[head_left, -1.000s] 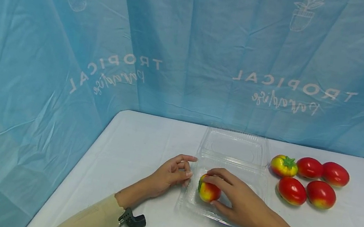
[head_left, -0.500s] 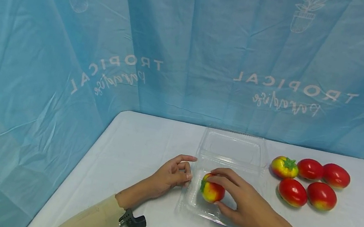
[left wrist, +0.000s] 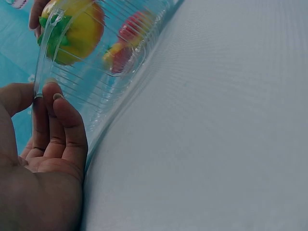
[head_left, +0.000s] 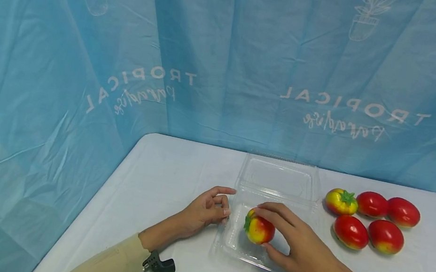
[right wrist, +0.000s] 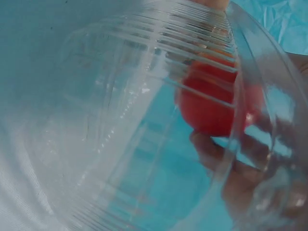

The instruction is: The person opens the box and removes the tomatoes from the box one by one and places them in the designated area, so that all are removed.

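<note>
A clear plastic clamshell container [head_left: 236, 251] lies with its lid [head_left: 280, 174] folded back on the white table. My left hand [head_left: 206, 210] pinches the container's left rim between thumb and fingertips; the left wrist view shows this grip closely. Over the container's base, my right hand [head_left: 295, 243] holds a red-and-yellow fruit [head_left: 258, 230] with a green leafy cap, fingers on top and thumb below. The cap faces left. Seen through the ribbed plastic wall in the right wrist view, the same fruit [right wrist: 207, 106] looks red. Whether it touches the container's floor, I cannot tell.
Several similar fruits lie to the container's right; one yellowish fruit [head_left: 341, 202] shows its green cap, and a red fruit [head_left: 350, 232] lies nearer. A blue printed curtain [head_left: 229, 62] hangs behind the table [head_left: 169, 171] and along its left side.
My right hand has drawn the fruit a little to the right over the container's base, away from the left rim. The left hand stays at the rim.
</note>
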The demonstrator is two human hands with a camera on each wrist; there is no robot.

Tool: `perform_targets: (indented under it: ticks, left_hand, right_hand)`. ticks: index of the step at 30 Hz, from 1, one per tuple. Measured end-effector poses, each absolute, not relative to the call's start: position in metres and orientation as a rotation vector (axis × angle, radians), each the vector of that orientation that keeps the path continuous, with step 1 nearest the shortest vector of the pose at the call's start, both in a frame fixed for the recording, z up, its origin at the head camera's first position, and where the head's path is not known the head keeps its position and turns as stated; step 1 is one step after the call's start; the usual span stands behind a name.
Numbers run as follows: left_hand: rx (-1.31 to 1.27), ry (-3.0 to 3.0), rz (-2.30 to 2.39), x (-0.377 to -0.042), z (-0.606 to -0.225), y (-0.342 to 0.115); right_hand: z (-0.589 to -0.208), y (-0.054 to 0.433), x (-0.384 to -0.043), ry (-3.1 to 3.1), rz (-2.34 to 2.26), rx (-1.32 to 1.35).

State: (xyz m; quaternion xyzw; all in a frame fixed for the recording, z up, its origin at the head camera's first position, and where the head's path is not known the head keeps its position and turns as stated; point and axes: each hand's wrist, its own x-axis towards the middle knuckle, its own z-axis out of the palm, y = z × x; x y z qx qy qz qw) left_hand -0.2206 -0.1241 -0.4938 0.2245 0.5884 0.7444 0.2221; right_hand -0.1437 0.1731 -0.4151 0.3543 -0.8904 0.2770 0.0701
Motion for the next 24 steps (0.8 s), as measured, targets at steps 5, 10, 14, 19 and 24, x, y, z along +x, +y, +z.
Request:
perform_targets:
  ticks: [5,10,14,19,24]
  left_hand:
    - [0.633,1.606,2.062,-0.220,-0.494,-0.124]
    - [0.628,1.613,2.057,-0.220,-0.494,-0.124]
    - [0.625,1.613,2.058,-0.219,-0.494,-0.124]
    - [0.627,1.616,2.057,-0.220,-0.494,-0.124]
    - [0.639,1.625,2.056,-0.220,-0.494,-0.124]
  right_hand:
    - [-0.417,0.176,-0.142,-2.676,0.859,1.060]
    - [-0.418,0.180,-0.141,-2.665,0.854,1.038]
    - [-0.416,0.182,-0.138,-2.671,0.841,1.010]
    - [-0.415,0.185,-0.135,-2.652,0.839,1.013]
    - [-0.414,0.188,-0.133,-2.629,0.842,1.032]
